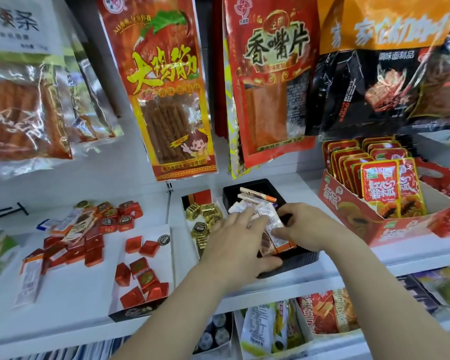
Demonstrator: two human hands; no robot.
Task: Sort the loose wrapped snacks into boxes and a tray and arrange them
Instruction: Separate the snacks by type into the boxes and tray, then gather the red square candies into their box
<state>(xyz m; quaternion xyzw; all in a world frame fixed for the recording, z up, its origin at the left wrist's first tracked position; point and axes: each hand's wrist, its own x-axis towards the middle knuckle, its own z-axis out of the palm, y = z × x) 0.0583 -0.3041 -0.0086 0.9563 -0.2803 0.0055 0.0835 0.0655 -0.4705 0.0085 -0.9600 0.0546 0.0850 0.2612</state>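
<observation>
Both hands work over a black tray [247,188] on the white shelf. My left hand [234,240] lies over its left edge, fingers spread across white-and-orange wrapped snack sticks [273,229] inside. My right hand [307,224] pinches the same bunch of sticks from the right. More sticks [255,197] lie at the tray's far end. Left of the tray, a narrow white box [190,227] holds gold-foil squares [202,210]. Another white box [166,255] holds red-foil squares [140,276]. A loose pile of red squares and sticks [89,229] lies further left.
A red display carton of red packets [348,203] stands right of the tray. Large snack bags [166,87] hang above the shelf at the back. A lower shelf [283,326] holds more packets. A black hook [8,210] sticks out at the far left.
</observation>
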